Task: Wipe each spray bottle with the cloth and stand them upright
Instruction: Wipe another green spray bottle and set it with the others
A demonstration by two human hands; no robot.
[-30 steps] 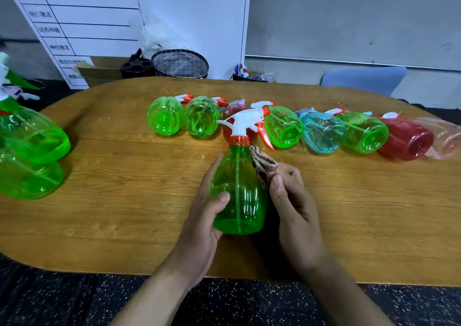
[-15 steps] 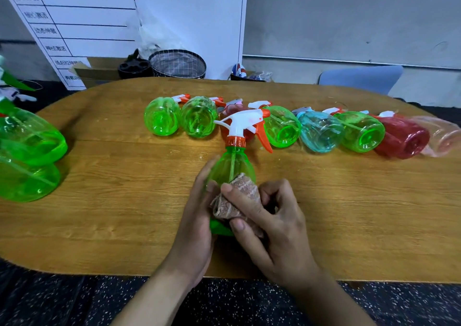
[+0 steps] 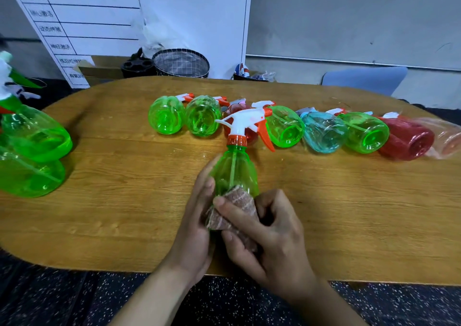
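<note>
Near the front edge of the oval wooden table (image 3: 99, 213), the left hand (image 3: 197, 228) grips a clear green plastic spray bottle (image 3: 235, 171) upright. The right hand (image 3: 269, 238) pinches a brownish striped cloth (image 3: 239, 201) against its lower body. Bare tabletop lies either side, and a row of toppled bottles (image 3: 321, 133) lies beyond.

Even indoor light, soft shadows (edges warped).

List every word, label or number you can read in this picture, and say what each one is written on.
White board behind the table: rows of Chinese characters, too blurred to read with certainty.
Orange collar of the held green spray bottle: raised letters, too small to read.
No other readable text.
</note>
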